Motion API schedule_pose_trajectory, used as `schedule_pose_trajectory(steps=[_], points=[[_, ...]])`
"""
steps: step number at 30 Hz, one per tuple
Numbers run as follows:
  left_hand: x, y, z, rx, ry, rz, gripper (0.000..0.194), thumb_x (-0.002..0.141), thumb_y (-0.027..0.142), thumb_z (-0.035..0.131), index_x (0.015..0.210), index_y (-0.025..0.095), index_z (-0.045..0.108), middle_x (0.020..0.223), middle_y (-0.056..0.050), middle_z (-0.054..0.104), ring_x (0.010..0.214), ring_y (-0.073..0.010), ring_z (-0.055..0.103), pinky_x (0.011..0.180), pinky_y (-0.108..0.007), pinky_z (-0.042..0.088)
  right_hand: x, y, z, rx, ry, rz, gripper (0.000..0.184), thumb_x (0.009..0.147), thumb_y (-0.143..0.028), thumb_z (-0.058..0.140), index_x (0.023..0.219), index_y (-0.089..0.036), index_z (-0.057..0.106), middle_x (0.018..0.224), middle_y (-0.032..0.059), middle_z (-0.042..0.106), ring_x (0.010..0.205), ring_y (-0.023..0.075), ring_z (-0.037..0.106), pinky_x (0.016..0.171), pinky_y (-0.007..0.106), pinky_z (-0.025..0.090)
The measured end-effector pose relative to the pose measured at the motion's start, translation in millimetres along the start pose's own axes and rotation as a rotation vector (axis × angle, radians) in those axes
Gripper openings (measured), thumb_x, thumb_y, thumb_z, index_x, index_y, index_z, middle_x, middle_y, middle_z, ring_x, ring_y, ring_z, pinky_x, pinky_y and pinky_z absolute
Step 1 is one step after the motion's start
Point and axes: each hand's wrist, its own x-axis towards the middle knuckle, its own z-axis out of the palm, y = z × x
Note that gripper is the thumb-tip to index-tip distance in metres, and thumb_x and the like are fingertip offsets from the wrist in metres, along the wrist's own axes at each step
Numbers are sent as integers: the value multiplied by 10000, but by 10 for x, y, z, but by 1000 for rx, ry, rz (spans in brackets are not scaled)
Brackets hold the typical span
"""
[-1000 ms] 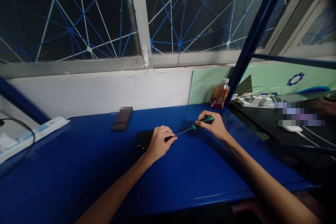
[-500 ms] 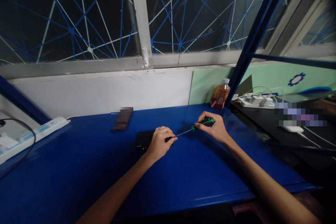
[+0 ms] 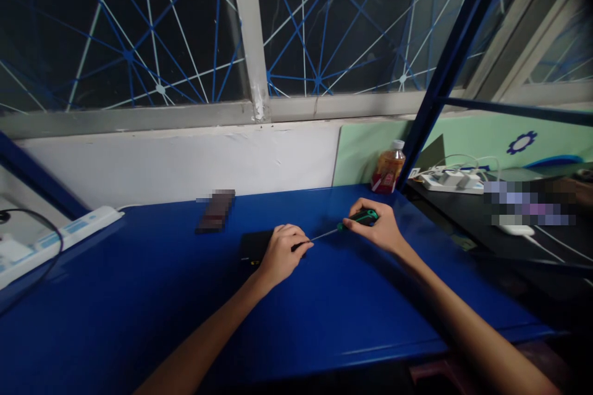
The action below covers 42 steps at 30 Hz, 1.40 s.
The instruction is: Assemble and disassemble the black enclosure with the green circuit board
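Note:
My left hand (image 3: 283, 256) lies over the right part of a flat black box (image 3: 254, 245) with a small yellow mark on its front edge. Its fingers are closed at the box's right end; a dark bit shows between thumb and fingertips, and I cannot tell whether it belongs to the box. My right hand (image 3: 377, 225) grips the green-and-black handle of a screwdriver (image 3: 364, 217). The thin metal shaft slants down to the left and meets my left fingertips, which hide its tip.
A dark, blurred-out flat object (image 3: 217, 213) lies behind the box on the blue table (image 3: 162, 296). White power strips stand at left (image 3: 69, 237) and right (image 3: 451, 182). A drink bottle (image 3: 388, 168) stands by the blue post (image 3: 435, 83) at the back right.

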Motion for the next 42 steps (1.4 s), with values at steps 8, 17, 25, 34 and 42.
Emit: schedule_pose_trajectory(steps=[8,17,25,34,42], points=[[2,36,-30,51,-68,28,200,874,236,623,689,220,697,830,-3,693,857,-182,616,826,-357,403,16,27,-27,24,-28,19,221,702,-340,703,635,-174,572,590,-9,558,532,115,461,506,246,363],[-75,-78,-225,275,-171,-8,805,677,510,757,1382,312,422,1279,-100,570,1163,-336,499,933,-485,374,25,35,-59,48,-4,30,213,702,-342,699,624,-179,584,591,-2,576,538,126,482,512,254,366],[-67,-195,-317,224,-174,-75,648,691,479,758,1279,326,531,1196,-70,626,1079,-309,565,874,-461,429,21,51,-25,101,15,46,236,713,-364,710,635,-174,594,600,6,576,540,131,488,517,258,359],[6,-87,-467,-40,3,-77,552,712,416,756,1212,256,585,1219,-92,623,1126,-284,575,949,-461,463,15,5,-60,175,76,77,242,709,-377,721,643,-176,603,580,-5,566,515,125,481,496,250,342],[16,-75,-496,-59,31,-86,519,708,403,762,1176,237,612,1206,-90,633,1115,-277,589,955,-444,479,2,-8,-34,213,47,84,243,711,-369,727,644,-172,602,589,-2,565,526,123,471,503,251,333]])
